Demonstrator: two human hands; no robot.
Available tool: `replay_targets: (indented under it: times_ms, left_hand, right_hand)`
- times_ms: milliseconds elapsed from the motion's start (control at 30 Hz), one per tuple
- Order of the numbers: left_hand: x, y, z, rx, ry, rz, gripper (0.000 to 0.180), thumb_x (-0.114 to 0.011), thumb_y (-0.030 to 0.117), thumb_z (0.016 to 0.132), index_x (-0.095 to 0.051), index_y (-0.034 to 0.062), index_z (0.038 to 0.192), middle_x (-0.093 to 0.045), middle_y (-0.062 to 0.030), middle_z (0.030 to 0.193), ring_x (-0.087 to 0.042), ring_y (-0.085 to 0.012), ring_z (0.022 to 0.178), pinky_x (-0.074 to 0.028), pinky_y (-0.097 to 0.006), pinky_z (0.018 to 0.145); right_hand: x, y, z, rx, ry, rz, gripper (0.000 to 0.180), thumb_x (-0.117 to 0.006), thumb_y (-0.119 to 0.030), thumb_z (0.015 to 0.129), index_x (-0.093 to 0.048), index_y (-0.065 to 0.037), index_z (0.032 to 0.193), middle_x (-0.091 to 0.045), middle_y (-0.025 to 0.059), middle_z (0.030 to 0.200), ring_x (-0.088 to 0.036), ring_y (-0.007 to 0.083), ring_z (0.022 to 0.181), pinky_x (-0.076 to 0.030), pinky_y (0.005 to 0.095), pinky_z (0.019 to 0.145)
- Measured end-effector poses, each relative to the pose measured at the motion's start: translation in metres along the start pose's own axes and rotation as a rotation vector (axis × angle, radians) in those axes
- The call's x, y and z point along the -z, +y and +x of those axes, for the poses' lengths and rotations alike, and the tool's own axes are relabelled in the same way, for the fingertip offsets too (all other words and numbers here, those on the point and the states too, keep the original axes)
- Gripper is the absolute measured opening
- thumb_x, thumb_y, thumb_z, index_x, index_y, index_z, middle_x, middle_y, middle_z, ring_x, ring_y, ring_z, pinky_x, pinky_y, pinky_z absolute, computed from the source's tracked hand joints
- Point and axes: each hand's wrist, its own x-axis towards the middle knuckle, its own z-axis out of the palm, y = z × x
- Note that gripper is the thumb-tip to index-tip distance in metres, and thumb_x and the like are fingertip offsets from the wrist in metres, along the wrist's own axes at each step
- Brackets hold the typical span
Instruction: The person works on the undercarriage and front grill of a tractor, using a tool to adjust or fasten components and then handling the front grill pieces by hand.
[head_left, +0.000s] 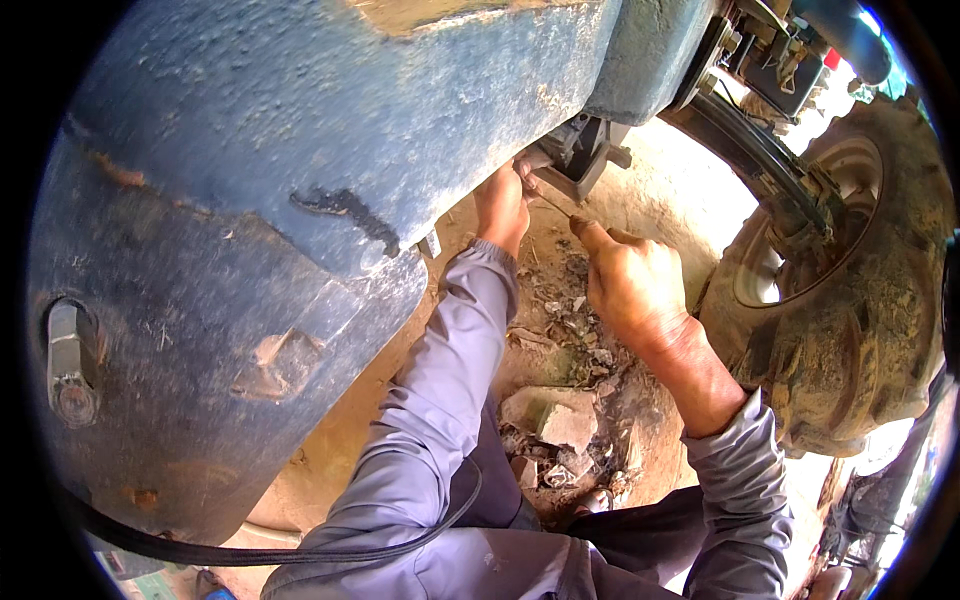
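Brown dirt ground [333,445], strewn with loose rubble [597,352], larger pale broken chunks [568,426] lying among it

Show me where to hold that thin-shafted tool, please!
Take the thin-shafted tool by the end inside the right hand's grip, probably from the lower right: it slants up-left toward the left hand's grip and looks too slim there to hold firmly. That end's shape is hidden.

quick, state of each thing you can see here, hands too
Right hand, closed around thin tool
Thin tool, gripped, shaft exposed
Left hand, beside the shaft, grip unclear
Blue metal body, scuffed, patchy
Tyre, dirty
Rubble, broken, scattered
Black cable, slack, curved
Left sleeve, creased
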Motion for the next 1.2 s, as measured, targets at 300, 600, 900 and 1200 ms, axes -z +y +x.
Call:
replay_targets:
  times_ms: [300,600,900,1200]
  left_hand:
    - [-0.035,0.006,-0.01,-0.028,0.138,0.114,0.016,-0.047,0.013,0.095,-0.052,0.0008,0.085,-0.05,-0.005,0.064,-0.045,-0.0153,0.046,-0.039,-0.032,0.043]
    - [-0.011,-0.019,0.043,-0.049,0.087,0.051,0.009,-0.044,0.008,0.094,-0.051,0.0077,0.089,-0.05,-0.0056,0.065,-0.046,-0.0163,0.049,-0.034,-0.031,0.04]
    - [-0.022,-0.012,0.042,0.003,0.09,0.056,0.011,-0.042,0.013,0.097,-0.052,0.0137,0.101,-0.049,-0.0035,0.065,-0.043,-0.0142,0.049,-0.029,-0.029,0.041]
    - [-0.005,-0.016,0.063,0.019,0.115,0.132,0.018,-0.036,0.008,0.095,-0.052,0.0082,0.101,-0.048,-0.0087,0.064,-0.04,-0.017,0.046,-0.027,-0.031,0.039]
  right_hand:
    - [0.016,0.008,0.015,-0.164,0.045,0.259,0.023,-0.056,-0.01,0.086,-0.067,-0.01,0.106,-0.068,0.0219,0.079,-0.068,0.0405,0.08,-0.055,0.0507,0.074]
    - [0.028,0.011,0.034,-0.099,0.047,0.241,0.024,-0.055,-0.008,0.085,-0.069,-0.007,0.105,-0.067,0.0235,0.082,-0.066,0.0425,0.084,-0.053,0.0502,0.076]
    - [0.038,0.013,0.052,-0.144,-0.026,0.196,0.028,-0.055,-0.008,0.083,-0.071,-0.007,0.106,-0.068,0.0238,0.088,-0.067,0.0408,0.088,-0.054,0.048,0.08]
    - [0.043,-0.001,0.048,-0.219,-0.035,0.202,0.03,-0.056,-0.009,0.083,-0.071,-0.009,0.108,-0.069,0.0241,0.089,-0.067,0.0411,0.088,-0.054,0.0483,0.082]
